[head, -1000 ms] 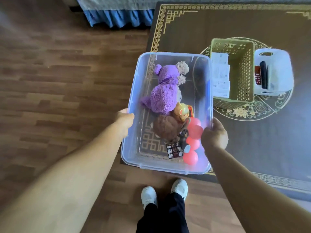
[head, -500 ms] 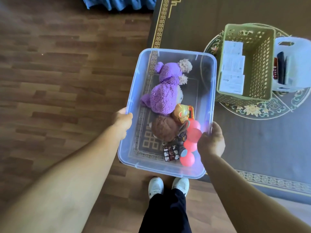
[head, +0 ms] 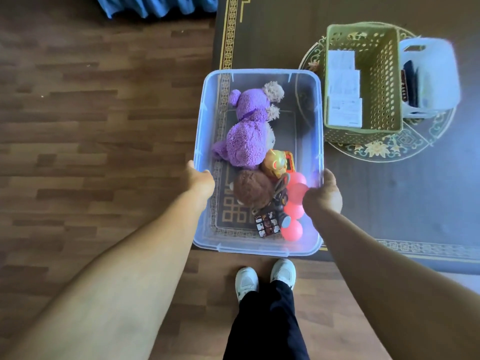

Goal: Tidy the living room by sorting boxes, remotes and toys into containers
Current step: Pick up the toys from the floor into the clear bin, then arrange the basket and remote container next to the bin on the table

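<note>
I hold a clear plastic bin (head: 259,74) in the air above the rug's left edge. My left hand (head: 201,181) grips its left rim and my right hand (head: 323,194) grips its right rim. Inside lie a purple plush bear (head: 248,131), a brown plush toy (head: 253,188), a gold toy figure (head: 276,163), several pink balls (head: 296,193) and a puzzle cube (head: 267,224). A green perforated basket (head: 384,81) with white boxes (head: 342,89) stands on the rug to the right. Beside it a white basket (head: 439,74) holds dark remotes (head: 410,81).
A dark rug (head: 272,35) with gold border and a round floral medallion covers the right side. Wooden floor (head: 91,113) lies to the left. A blue fabric skirt (head: 155,6) hangs at the top. My white shoes (head: 265,279) stand just below the bin.
The bin has moved right, closer to the green basket, still held in both hands. The view has tilted downward, and the blue skirt has slid toward the top edge.
</note>
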The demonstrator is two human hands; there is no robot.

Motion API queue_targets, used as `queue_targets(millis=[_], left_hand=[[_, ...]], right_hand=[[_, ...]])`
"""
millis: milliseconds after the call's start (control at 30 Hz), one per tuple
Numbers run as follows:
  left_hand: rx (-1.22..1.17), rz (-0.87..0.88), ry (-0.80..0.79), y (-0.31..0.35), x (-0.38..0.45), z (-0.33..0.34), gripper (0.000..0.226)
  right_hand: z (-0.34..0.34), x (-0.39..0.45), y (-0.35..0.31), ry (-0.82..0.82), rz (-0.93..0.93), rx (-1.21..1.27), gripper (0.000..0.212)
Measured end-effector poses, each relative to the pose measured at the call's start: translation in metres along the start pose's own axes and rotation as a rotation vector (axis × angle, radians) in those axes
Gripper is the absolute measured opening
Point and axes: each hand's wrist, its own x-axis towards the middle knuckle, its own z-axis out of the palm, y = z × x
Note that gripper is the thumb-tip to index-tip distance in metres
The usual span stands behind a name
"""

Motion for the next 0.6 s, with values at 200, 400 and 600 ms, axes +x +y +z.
queue_targets(millis=[200,400,600], left_hand=[[0.126,0.149,0.123,0.023,-0.038,0.012,0.068],[0.136,0.422,-0.123,0.076,-0.086,0.052,0.069],[0.288,0.697,-0.311,0.131,-0.113,0.123,0.063]], right_hand=[[-0.007,-0.017,-0.015,0.001,-0.100,-0.004,0.080],[-0.050,-0.004,-0.043,0.119,-0.158,0.127,0.074],[-0.115,0.073,-0.055,0.182,-0.097,0.210,0.067]])
